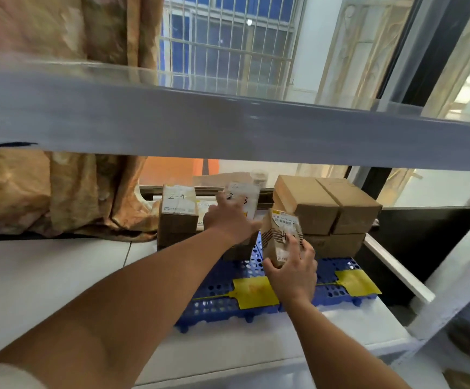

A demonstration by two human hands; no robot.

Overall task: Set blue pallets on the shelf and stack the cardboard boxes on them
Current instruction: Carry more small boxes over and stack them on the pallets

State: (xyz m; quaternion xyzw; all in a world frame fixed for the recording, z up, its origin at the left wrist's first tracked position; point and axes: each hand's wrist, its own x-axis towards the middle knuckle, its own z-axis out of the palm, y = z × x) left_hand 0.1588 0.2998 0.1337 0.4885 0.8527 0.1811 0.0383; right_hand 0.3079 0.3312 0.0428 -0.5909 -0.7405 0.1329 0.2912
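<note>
On the white shelf point(59, 276) we see two perforated blue plastic pallets point(219, 301) with yellow tags point(253, 292), and plain brown cardboard boxes stacked at two o'clock point(326, 209). Our left hand point(228, 220) grips a tall box point(242, 203) whose handwriting is partly hidden, at three o'clock from the box marked "2-4" point(178, 211). Our right hand point(293, 273) clasps a small tilted carton point(280, 234) with a barcode label, just above the pallets.

Seven cardboard boxes point(307, 203), two blue pallets point(222, 279), two yellow tags point(255, 292), two hands point(293, 273).

A white metal shelf board point(59, 276) is seen; perforated blue plastic pallets point(219, 299) are laid directly on it at right.
</note>
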